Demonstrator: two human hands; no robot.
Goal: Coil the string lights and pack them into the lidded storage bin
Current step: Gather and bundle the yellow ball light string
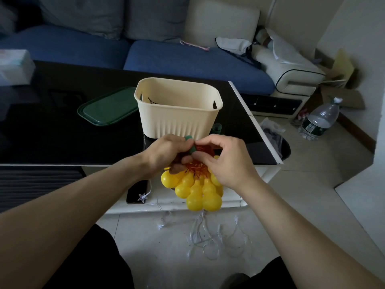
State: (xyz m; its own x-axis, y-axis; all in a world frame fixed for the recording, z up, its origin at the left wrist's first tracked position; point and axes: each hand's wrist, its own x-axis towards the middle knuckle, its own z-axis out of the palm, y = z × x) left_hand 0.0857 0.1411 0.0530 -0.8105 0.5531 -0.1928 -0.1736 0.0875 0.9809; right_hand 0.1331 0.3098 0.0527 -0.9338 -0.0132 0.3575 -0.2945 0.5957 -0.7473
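At the near edge of the black coffee table (pixel 62 130), we gather a bundle of gourd-shaped yellow string lights (pixel 195 190) just in front of the cream storage bin (pixel 179 113). Our left hand (pixel 164 155) is curled round the top of the bundle, gripping the red-orange wire (pixel 196 166) together with a small green piece (pixel 190 143) we cannot identify for certain. Our right hand (pixel 227 163) pinches the same wire from the other side, fingertips meeting the left hand above the hanging bulbs. The bin stands open; something dark and thin lies inside, too little of it visible to name. Its dark green lid (pixel 108 107) rests flat on the table just left of the bin.

We judge the bulbs hollow plastic, light and smooth, likely to swing and slip apart if held by the globes. The wire looks thin, springy and prone to tangling, so the safest hold seems to be the gathered wire at the neck of the bunch, letting the bulbs hang.

A second strand of clear-wired lights (pixel 208 238) sprawls loose on the floor below the bundle, not yet coiled. A dark phone (pixel 136 191) lies on the table's white lower ledge, left of the bulbs.
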